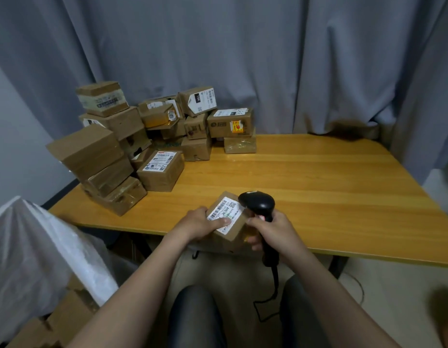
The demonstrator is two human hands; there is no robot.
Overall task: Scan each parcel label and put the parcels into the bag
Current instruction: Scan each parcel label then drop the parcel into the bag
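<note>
One parcel (236, 228) is gripped by the left hand (199, 222), the scanner (259, 203) by the right hand (272, 229); the pile (160, 170) on the desk (318, 184) is judged still unscanned.

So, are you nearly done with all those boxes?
Not nearly. A few boxes lie by the white bag. The left hand holds one parcel while the right hand points the scanner at its label. A big pile waits on the table.
</note>
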